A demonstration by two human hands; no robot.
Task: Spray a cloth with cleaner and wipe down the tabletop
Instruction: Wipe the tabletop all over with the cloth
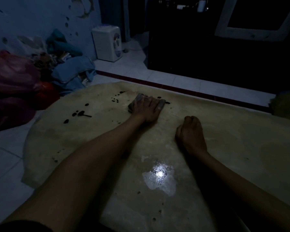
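Note:
The room is dim. A pale beige tabletop (233,148) fills the lower frame, with dark spots near its far left part and a shiny wet patch near the front. My left hand (146,108) lies flat, pressing a small greyish cloth (139,97) onto the far side of the tabletop. My right hand (190,133) rests on the tabletop to the right as a closed fist, with nothing visible in it. No spray bottle is in view.
A heap of clothes and a red bag (12,76) lies on the tiled floor at left. A small white appliance (107,43) stands by the back wall. Dark furniture (208,52) stands beyond the table. A greenish object (286,106) sits at the right edge.

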